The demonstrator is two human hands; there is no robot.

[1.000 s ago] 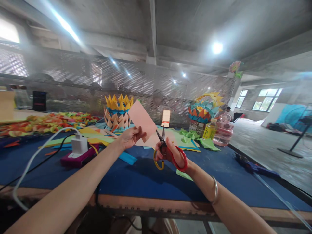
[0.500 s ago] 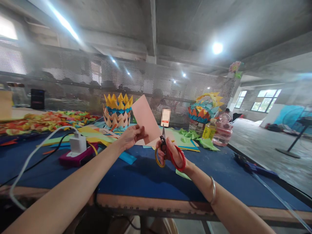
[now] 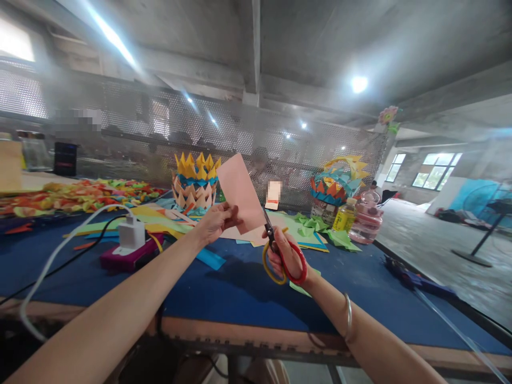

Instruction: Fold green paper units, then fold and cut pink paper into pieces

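A pink sheet of paper (image 3: 241, 191) is pinched at its lower left edge between the thumb and fingers of my left hand (image 3: 218, 221), held tilted above the table. My right hand (image 3: 286, 250) is closed around scissors (image 3: 270, 232) with one red and one yellow handle loop. Their blades point up at the right edge of the paper; whether they bite into it I cannot tell. Behind the paper lie stacked coloured sheets (image 3: 296, 225). A crown-like folded-paper basket (image 3: 196, 181) in yellow, blue and pink stands left of the paper.
A purple power strip (image 3: 130, 257) with a white charger and cables sits on the blue table (image 3: 200, 301) at left, near a heap of folded paper pieces (image 3: 84, 197). At right stand another paper basket (image 3: 330, 189), a yellow bottle (image 3: 343, 217), a pink bottle (image 3: 366, 221) and a glue gun (image 3: 420, 280).
The scissors have swung so their blades lie closer to the paper's right edge, and the handle loops sit slightly lower and farther right. My left hand still holds the pink paper.
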